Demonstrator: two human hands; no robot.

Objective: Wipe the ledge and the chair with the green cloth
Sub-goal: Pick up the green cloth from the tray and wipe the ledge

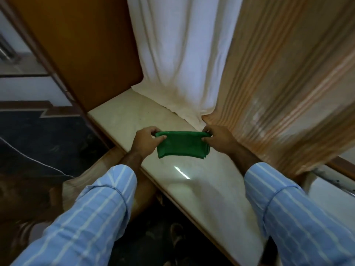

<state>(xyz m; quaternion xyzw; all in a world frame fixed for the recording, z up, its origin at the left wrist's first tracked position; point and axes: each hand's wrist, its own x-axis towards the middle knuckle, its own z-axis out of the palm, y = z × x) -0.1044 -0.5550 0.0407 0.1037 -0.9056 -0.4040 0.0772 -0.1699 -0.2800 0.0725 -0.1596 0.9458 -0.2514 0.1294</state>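
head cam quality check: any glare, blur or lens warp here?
Head view: dim overall; a bright glare streak on the ledge below the green cloth; sleeves at the bottom smeared; wide-angle warp bends the curtains outward; left hand and right hand fairly sharp.

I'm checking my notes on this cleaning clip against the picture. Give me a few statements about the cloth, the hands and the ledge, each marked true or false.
1. Both hands hold the green cloth. True: the left hand and right hand pinch its upper corners.
2. The cloth is spread open flat. False: it is folded.
3. The cloth is held over the pale ledge. True.
4. A white curtain hangs at the ledge's far end. True.
5. The sleeves are plain red. False: the sleeves are light blue with white stripes.
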